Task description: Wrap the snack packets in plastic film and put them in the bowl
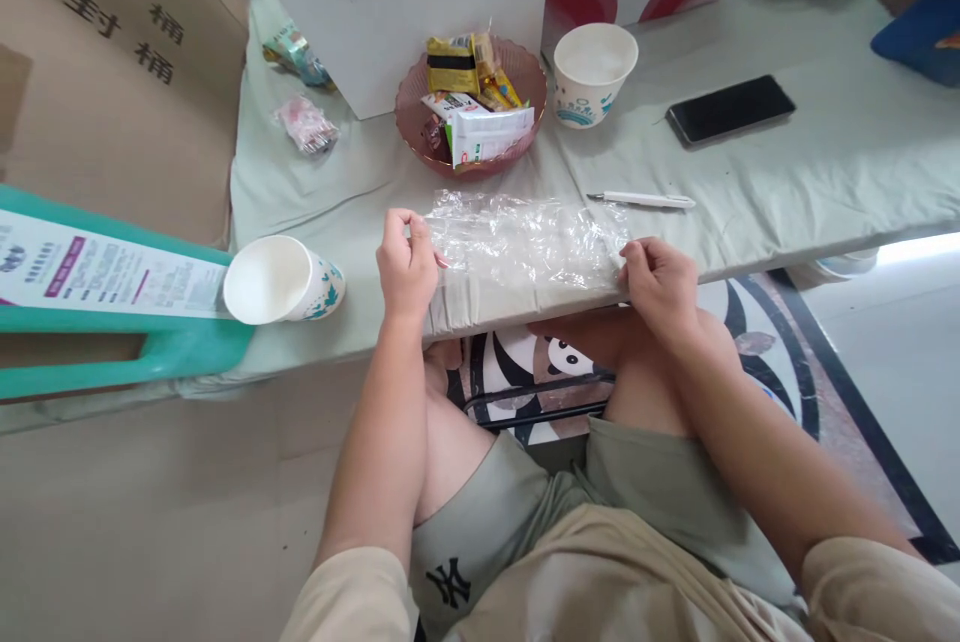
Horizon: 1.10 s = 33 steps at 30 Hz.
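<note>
– Left hand [407, 260]: grip?
– Closed; clear film [525, 242] is pinched.
– Film position?
– Held spread along the front edge of the bench [795, 207]; spreading is apparently in hand.
– Right hand [661, 284]?
– Likewise closed on film; next, even tension is seemingly called for.

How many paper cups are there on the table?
2. One cup is just right of the bowl; the other cup is left of the left hand. More could be hidden.
</note>
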### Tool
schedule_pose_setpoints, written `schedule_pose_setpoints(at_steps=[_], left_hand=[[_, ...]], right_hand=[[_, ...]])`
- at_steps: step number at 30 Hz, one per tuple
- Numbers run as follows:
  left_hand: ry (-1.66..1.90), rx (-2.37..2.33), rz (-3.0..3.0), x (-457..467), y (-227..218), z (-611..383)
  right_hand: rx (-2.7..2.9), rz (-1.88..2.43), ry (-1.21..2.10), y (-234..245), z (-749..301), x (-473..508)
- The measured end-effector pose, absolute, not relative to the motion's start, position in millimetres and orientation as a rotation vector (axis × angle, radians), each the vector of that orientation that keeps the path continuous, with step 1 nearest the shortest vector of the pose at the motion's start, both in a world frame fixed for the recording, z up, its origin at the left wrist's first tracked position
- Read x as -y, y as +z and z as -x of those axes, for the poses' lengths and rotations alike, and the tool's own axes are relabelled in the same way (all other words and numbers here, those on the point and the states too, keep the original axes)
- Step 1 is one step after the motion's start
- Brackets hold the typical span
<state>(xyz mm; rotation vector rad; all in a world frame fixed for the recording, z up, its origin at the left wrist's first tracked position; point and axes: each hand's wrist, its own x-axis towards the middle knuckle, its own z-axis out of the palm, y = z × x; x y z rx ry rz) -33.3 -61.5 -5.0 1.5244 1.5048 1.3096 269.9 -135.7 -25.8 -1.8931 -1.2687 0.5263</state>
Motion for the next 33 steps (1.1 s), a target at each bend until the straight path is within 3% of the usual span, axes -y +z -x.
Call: schedule_pose_setpoints(at_steps=[9,24,33], left_hand=[[1.107,-1.162,-1.584,51.2,-17.0,42.1],[0.603,-1.835,-1.883,54.9,-3.1,43.0],[0.67,-1.857,-1.882,52.1,-3.5,42.1]], right_hand=[[1.075,1.919,0.719,-16.3,-269.8,127.7],[1.334,2.048,0.475,-18.2,-274.2,126.3],[1.511,2.034,0.282,-6.5,-277.9,135.0]])
